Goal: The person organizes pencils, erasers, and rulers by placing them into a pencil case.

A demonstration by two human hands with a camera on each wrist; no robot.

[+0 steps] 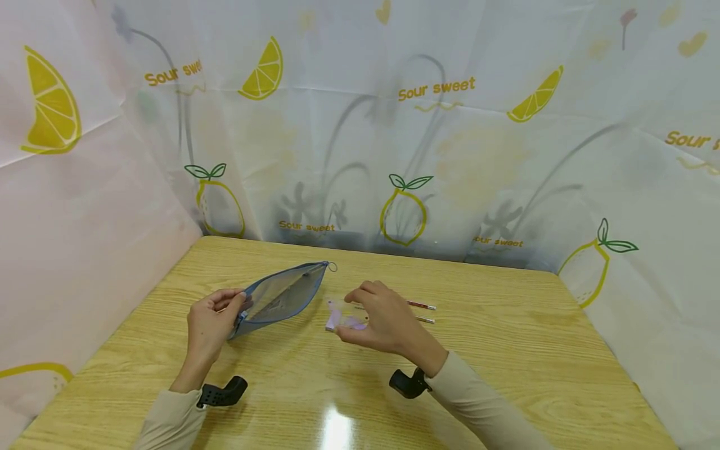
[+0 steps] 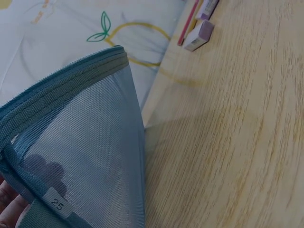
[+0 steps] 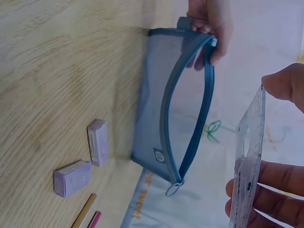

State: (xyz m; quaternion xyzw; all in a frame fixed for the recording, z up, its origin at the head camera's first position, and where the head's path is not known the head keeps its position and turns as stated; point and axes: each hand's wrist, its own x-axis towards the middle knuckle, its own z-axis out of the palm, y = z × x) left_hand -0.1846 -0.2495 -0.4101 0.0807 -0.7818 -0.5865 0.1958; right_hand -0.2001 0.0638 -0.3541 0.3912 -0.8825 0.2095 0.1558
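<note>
My left hand (image 1: 205, 328) pinches the zip end of a blue mesh pencil pouch (image 1: 289, 294), whose mouth gapes open. A white tag marked 25 (image 2: 58, 203) shows at the held end. My right hand (image 1: 389, 320) grips a clear plastic ruler (image 3: 244, 175) between thumb and fingers; it has scale marks and a cutout, and its full shape is hidden. The ruler is right of the pouch, apart from it. Two lilac boxed erasers (image 3: 98, 142) lie on the table near the right hand, partly covered by it in the head view.
Beyond the right hand lie a red pencil (image 1: 422, 305) and a tan pencil (image 1: 425, 320). The wooden table (image 1: 506, 375) is bordered by a white lemon-print cloth (image 1: 349, 125) at the back and sides. A ring pull (image 3: 175, 189) hangs from the pouch's far end.
</note>
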